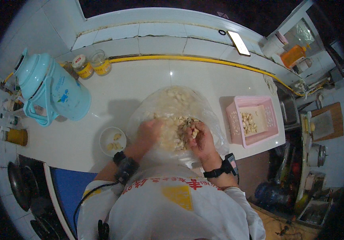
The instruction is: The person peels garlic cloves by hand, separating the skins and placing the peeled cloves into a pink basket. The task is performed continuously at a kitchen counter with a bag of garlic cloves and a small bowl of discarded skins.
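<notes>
A large clear plastic bag [148, 103] full of garlic cloves [184, 145] lies open before me on the counter. My right hand [202, 139] is over the bag's mouth, its fingers closed around a garlic clove [195, 133]. Opposite it, my left hand [150, 133] is at the bag's left side, blurred; whether its fingers grip the plastic is unclear. Left of the bag stands a small white bowl [101, 141] with several pale cloves in it. On the right is a pink plastic basket [236, 132], holding a heap of cloves on its left side.
A light blue thermos jug [67, 93] stands at the left, near two glass jars [83, 66] [100, 63]. Along the wall runs a yellow pipe [172, 58]. A phone [238, 43] with a lit screen rests on the ledge. The metal sink [288, 106] is beyond the basket.
</notes>
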